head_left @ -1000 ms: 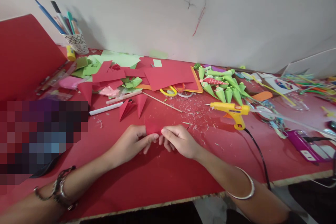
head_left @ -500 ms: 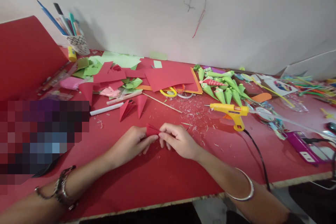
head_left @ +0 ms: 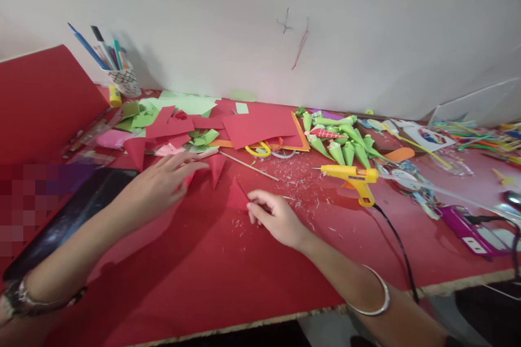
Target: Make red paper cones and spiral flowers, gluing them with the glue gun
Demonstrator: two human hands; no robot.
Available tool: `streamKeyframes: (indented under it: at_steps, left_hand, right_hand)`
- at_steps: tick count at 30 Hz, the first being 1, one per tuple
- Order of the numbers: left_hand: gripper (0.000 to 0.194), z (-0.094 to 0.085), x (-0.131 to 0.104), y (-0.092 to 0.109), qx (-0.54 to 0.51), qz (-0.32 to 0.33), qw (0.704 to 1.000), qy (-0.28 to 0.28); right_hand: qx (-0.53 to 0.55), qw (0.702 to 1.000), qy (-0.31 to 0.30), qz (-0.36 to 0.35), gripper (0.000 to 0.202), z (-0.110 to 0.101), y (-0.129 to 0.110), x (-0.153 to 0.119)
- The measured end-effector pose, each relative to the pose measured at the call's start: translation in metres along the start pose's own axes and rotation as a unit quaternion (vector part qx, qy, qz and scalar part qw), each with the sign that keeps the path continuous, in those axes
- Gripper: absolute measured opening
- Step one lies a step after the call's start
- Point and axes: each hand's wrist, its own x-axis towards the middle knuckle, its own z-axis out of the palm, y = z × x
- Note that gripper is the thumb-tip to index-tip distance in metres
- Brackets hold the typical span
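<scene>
Between thumb and fingers, my right hand (head_left: 274,217) pinches a folded red paper piece (head_left: 236,195) above the red tabletop. My left hand (head_left: 165,181) reaches out with its fingers extended, over the spot where a white stick lay; the hand now covers most of it. Just right of those fingertips stands a folded red paper cone (head_left: 216,168), and part of another red folded piece shows under the hand. I cannot tell whether the left fingers touch any of these.
A yellow glue gun (head_left: 350,176) with a black cord lies right of centre. Green paper cones (head_left: 345,146) are piled behind it. Red paper sheets (head_left: 258,127), scissors (head_left: 259,148) and a thin wooden stick (head_left: 250,166) lie mid-table. A pen cup (head_left: 124,81) stands back left; a purple power strip (head_left: 470,230) lies right.
My left hand has let go of the red paper piece and moved left and up toward the other folded pieces. My right hand keeps holding its piece. The view has shifted slightly.
</scene>
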Motion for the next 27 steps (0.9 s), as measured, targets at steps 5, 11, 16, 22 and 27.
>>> streamKeyframes:
  at_steps: [5, 11, 16, 22, 27]
  left_hand:
    - [0.051, 0.012, -0.008, -0.036, 0.032, 0.014, 0.995, -0.092]
    - [0.030, 0.005, -0.006, -0.030, 0.082, 0.016, 0.993, -0.089]
    - [0.043, -0.002, -0.010, -0.016, 0.107, 0.036, 0.987, -0.114]
    - [0.047, 0.008, -0.012, 0.001, 0.190, 0.010, 0.974, -0.126]
    - [0.052, 0.005, -0.016, 0.012, 0.147, -0.025, 0.978, -0.147]
  right_hand:
    - [0.072, 0.997, 0.033, -0.010, 0.039, 0.002, 0.000, 0.001]
    - [0.021, 0.999, 0.013, -0.035, 0.029, 0.002, 0.001, -0.001]
    - [-0.070, 0.996, -0.029, -0.044, 0.019, 0.000, -0.003, -0.002]
    - [-0.197, 0.977, -0.077, -0.033, 0.025, -0.005, -0.011, -0.003]
    - [-0.257, 0.959, -0.104, -0.064, 0.031, -0.009, -0.013, -0.003]
